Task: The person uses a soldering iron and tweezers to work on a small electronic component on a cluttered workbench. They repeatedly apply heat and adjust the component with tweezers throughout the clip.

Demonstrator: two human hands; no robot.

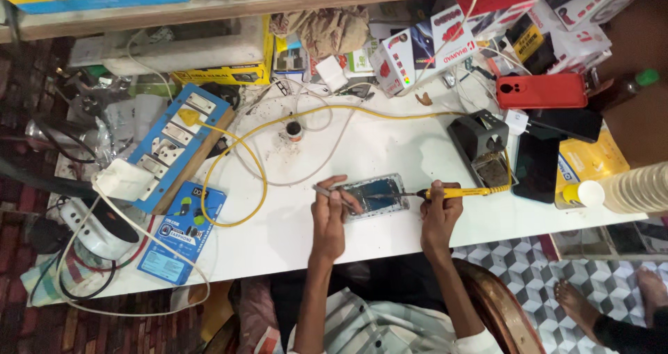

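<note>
opened phone (pixel 376 195) lies between the hands — left hand (pixel 328 218) pinching tweezers (pixel 332 195), right hand (pixel 438 211) gripping soldering iron (pixel 456 192).

Single head view, steeply downward, fairly high over white table (pixel 390 152), hands central.

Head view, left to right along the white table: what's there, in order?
White power strip → blue socket board → blue earphone box → left hand with tweezers → opened phone → right hand holding yellow soldering iron → black iron stand → red phone case.
</note>
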